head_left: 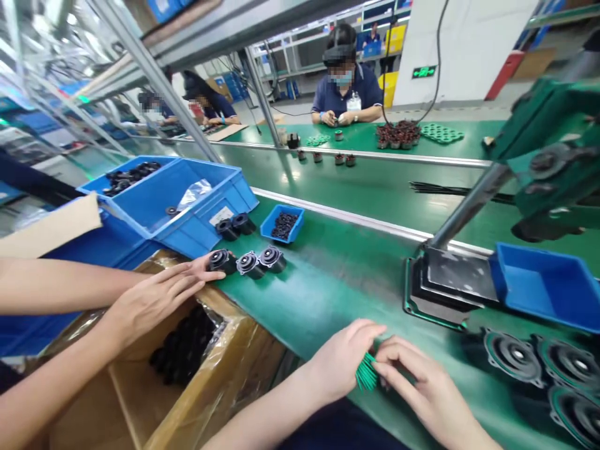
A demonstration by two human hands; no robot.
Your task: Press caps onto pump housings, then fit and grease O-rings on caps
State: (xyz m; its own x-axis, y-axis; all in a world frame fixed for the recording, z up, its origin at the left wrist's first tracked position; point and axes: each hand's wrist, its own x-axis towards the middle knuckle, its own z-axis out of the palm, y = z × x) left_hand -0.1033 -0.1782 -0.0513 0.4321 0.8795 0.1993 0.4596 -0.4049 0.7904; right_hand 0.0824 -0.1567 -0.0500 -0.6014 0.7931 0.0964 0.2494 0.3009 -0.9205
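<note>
My left hand (349, 355) is closed around a bundle of thin green strips (366, 375), whose ends fan out below the fingers. The fingertips of my right hand (417, 378) pinch at the right edge of that bundle, thumb and forefinger together. Both hands are low over the near edge of the green bench (319, 294). To the right sit several round black motor housings (518, 356), some with a green line along the rim. Whether my right fingers have one strip or more between them cannot be made out.
From the left, a co-worker's hands (159, 300) reach to a black housing (220, 261) beside two others (260, 262). A cardboard box (225, 356) holds black parts. Blue bins (201, 206) stand behind. A green press (539, 162) and blue tray (548, 281) are at right.
</note>
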